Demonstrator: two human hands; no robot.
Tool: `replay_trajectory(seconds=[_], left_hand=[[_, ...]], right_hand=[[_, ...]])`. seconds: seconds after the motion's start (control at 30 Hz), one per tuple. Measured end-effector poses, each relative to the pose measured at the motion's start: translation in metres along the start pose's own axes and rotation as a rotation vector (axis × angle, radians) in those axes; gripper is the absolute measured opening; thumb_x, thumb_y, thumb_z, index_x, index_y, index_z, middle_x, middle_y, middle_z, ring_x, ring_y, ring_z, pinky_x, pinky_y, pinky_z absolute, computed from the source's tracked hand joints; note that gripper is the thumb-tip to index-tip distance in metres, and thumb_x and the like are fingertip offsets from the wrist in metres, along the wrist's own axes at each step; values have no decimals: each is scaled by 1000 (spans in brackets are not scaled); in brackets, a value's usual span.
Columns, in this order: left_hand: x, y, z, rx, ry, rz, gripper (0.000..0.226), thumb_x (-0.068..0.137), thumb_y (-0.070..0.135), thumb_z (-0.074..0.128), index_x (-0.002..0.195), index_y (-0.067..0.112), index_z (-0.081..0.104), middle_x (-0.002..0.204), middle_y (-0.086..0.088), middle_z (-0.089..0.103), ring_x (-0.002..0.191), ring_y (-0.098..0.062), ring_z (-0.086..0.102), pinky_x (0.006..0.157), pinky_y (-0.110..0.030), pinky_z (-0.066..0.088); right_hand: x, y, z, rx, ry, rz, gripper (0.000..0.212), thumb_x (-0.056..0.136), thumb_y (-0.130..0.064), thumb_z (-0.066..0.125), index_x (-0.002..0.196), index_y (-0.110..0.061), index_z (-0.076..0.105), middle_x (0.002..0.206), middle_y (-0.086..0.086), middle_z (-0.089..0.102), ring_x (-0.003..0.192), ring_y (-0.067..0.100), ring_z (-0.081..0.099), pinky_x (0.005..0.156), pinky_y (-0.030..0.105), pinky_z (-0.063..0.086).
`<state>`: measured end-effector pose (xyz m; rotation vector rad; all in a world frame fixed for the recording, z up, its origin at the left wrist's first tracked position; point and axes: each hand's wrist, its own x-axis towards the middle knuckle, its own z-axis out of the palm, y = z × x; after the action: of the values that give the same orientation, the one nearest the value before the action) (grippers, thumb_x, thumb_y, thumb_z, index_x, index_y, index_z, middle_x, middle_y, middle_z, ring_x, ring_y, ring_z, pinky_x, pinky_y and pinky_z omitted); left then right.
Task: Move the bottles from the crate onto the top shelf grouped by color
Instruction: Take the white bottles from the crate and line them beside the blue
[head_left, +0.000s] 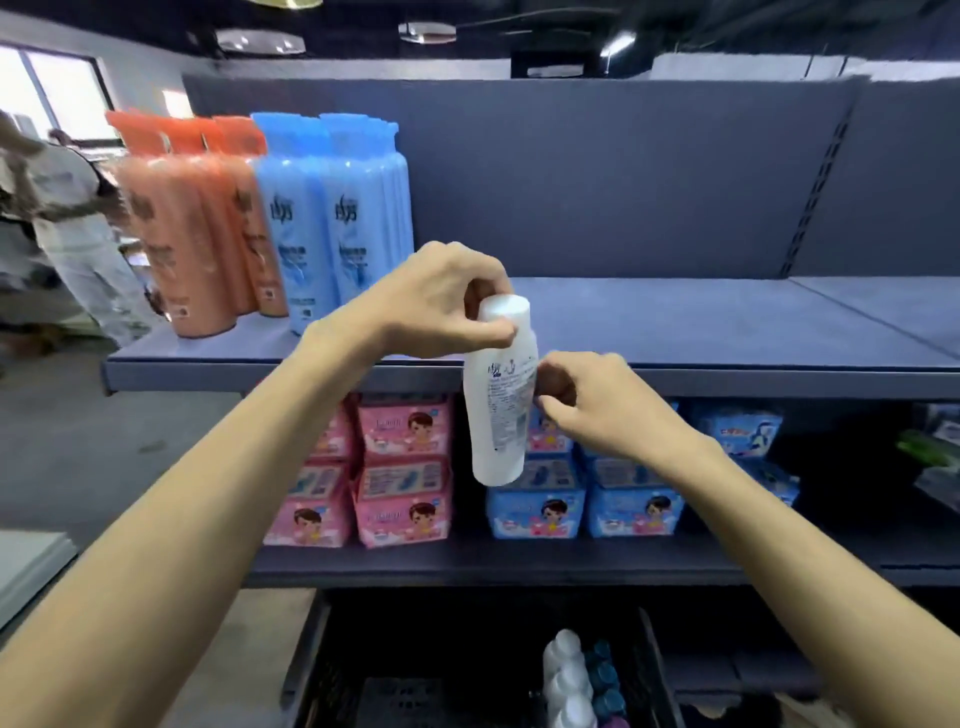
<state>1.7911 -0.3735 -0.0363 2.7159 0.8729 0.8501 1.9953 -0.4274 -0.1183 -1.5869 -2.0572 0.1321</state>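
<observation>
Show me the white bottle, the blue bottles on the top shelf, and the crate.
white bottle (506, 410), head view, label on its body.
blue bottles (350, 208), head view, front bottle's body.
crate (311, 649), head view, left wall.

We count three orange bottles (182, 234) and at least two blue bottles (332, 223) on the top shelf (675, 322), one white bottle (501, 405) held up, and three white-capped bottles (569, 680) and three teal-capped bottles (605, 675) in the crate (322, 665).

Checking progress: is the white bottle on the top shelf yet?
No. Left hand and right hand hold the white bottle midair before the top shelf.
</observation>
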Motion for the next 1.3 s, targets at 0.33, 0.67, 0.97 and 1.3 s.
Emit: replay_trajectory(seconds=[0.33, 0.67, 0.97, 1.3], left_hand=[[65, 6, -71, 121, 103, -29, 25, 74, 41, 61, 74, 18, 71, 69, 3, 66, 59, -4, 51, 56, -20, 42], [91, -15, -78, 220, 174, -119, 21, 79, 38, 69, 74, 17, 70, 70, 3, 65, 62, -7, 54, 55, -20, 43], [93, -39, -59, 66, 291, -251, 34, 66, 48, 59, 76, 16, 64, 64, 7, 57, 60, -10, 50, 54, -23, 38], [68, -46, -25, -197, 90, -284, 19, 77, 39, 63, 87, 23, 65, 76, 10, 67, 58, -4, 58, 52, -27, 50]], right_hand=[[62, -18, -75, -101, 161, -28, 18, 91, -22, 58, 108, -24, 64, 92, -4, 70, 91, 21, 60, 78, 33, 53], [98, -7, -82, -200, 118, 80, 21, 89, -21, 56, 109, -24, 63, 108, 5, 63, 94, 26, 62, 76, 36, 56], [112, -3, -65, -197, 75, 123, 29, 88, -18, 56, 117, -20, 62, 110, 6, 63, 98, 27, 60, 77, 35, 54], [111, 3, -42, -145, 29, 137, 30, 85, -17, 55, 114, -22, 63, 106, 4, 68, 98, 26, 59, 76, 33, 51]])
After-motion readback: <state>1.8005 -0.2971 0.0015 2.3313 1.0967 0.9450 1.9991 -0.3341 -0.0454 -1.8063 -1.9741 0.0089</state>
